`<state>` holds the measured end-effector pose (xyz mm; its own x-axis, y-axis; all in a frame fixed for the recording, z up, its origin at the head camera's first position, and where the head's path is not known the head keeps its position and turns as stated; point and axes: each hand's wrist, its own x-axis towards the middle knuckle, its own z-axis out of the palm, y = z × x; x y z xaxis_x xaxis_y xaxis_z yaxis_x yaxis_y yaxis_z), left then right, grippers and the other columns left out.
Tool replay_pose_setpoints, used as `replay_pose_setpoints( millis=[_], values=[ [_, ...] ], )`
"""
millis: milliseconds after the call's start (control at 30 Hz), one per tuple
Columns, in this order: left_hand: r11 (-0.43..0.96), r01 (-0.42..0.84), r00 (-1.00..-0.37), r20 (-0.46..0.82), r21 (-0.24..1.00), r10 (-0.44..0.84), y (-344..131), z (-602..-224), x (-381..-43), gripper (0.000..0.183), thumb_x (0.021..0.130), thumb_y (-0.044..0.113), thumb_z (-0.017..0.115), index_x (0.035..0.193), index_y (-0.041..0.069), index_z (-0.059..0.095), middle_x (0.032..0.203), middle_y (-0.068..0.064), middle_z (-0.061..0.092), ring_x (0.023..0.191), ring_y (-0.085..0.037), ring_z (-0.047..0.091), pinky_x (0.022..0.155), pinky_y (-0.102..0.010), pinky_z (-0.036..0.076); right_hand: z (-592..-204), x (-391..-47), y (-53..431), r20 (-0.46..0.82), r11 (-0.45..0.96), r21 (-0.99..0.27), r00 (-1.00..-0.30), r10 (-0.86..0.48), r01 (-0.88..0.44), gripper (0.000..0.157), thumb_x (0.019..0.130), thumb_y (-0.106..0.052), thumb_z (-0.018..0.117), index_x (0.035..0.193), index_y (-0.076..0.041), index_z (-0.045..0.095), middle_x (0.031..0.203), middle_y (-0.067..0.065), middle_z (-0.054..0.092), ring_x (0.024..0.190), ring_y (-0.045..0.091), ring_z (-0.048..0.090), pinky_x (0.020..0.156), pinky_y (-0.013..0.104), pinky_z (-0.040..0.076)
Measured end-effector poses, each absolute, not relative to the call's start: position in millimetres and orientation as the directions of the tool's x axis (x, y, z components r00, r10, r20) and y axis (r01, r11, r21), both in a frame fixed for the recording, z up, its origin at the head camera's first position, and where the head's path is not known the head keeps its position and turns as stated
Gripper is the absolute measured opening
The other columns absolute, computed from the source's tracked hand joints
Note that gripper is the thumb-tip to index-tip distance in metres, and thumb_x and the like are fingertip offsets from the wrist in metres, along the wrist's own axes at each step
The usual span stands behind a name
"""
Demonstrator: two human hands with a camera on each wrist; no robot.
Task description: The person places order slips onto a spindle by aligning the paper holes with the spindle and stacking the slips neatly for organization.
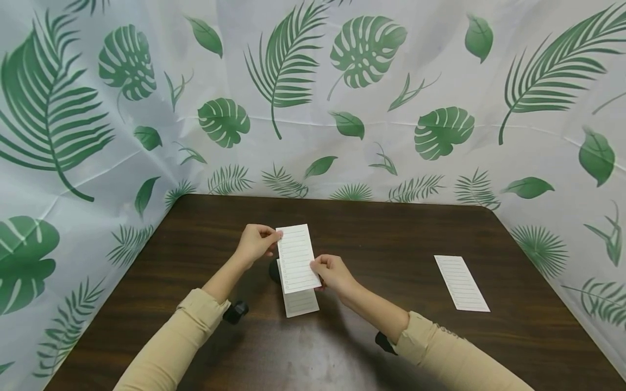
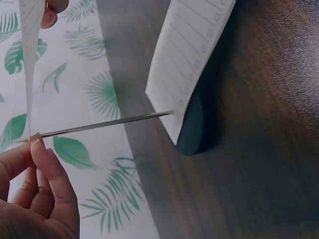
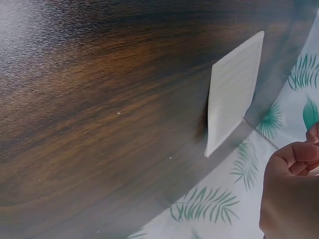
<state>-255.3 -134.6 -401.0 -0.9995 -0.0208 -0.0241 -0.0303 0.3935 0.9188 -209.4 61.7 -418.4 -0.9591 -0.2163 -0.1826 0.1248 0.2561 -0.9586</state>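
Note:
Between both hands is a lined checklist sheet, raised above the table. My left hand pinches its upper left edge, and my right hand pinches its lower right edge. Below it a second lined sheet lies on the round black base of a paper spike. The thin metal spike rises through that lower sheet. Its upper end meets the held sheet by my left fingertips; whether it pierces the held sheet I cannot tell. In the right wrist view the spike shows only partly.
Another lined sheet lies flat on the dark wooden table, off to the right. A white curtain with green leaves hangs behind the table and along its sides. Black wrist devices sit by both sleeves.

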Motion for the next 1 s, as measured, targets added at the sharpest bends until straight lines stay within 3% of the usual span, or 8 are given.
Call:
replay_pose_setpoints(
  millis=[500,1000],
  values=[
    [0.375,-0.097,-0.995,-0.088,0.922,-0.042,-134,-427,-259,0.019,0.089,0.011,0.064,0.089,-0.007,0.068,0.064,-0.002,0.06,0.055,-0.007,0.053,0.044,-0.016,0.051,-437,-216,67,-0.203,0.281,-0.951,-0.943,-0.262,0.126,0.02,0.095,-0.005,0.048,0.083,0.007,0.058,0.055,-0.002,0.049,0.046,0.008,0.043,0.046,0.019,0.041],
    [0.374,-0.152,-0.988,-0.135,0.915,-0.07,-133,-455,-256,0.016,0.087,0.009,0.064,0.089,-0.007,0.069,0.063,-0.002,0.06,0.054,-0.006,0.052,0.043,-0.015,0.05,-456,-221,70,-0.229,0.425,-0.902,-0.915,-0.333,0.071,0.021,0.093,-0.005,0.051,0.08,0.008,0.061,0.051,-0.002,0.045,0.043,0.008,0.043,0.041,0.016,0.039]
  ],
)
